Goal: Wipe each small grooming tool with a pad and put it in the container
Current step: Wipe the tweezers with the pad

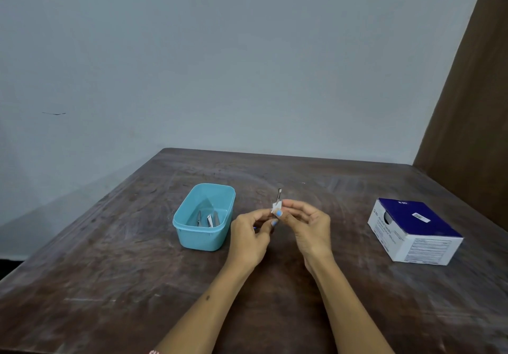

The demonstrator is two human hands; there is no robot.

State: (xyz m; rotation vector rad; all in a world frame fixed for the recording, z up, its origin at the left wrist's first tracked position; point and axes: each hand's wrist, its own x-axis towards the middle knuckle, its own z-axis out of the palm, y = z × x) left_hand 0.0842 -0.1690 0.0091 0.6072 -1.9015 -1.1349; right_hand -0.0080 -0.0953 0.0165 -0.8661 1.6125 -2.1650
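WIPING IN HAND

Left hand [248, 234] gripping tool [278, 195] upright above surface [110, 271]; right hand [308, 224] pinching pad [276, 207] around shaft. Next, likely: drop into tub [203, 239], just left, beside tools already inside

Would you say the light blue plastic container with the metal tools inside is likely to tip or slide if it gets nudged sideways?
The light blue plastic container looks low and wide-based, so tipping seems unlikely. It appears thin-walled and holds only a few metal tools, so it is probably light and would likely slide on the worn wooden table rather than stay put.
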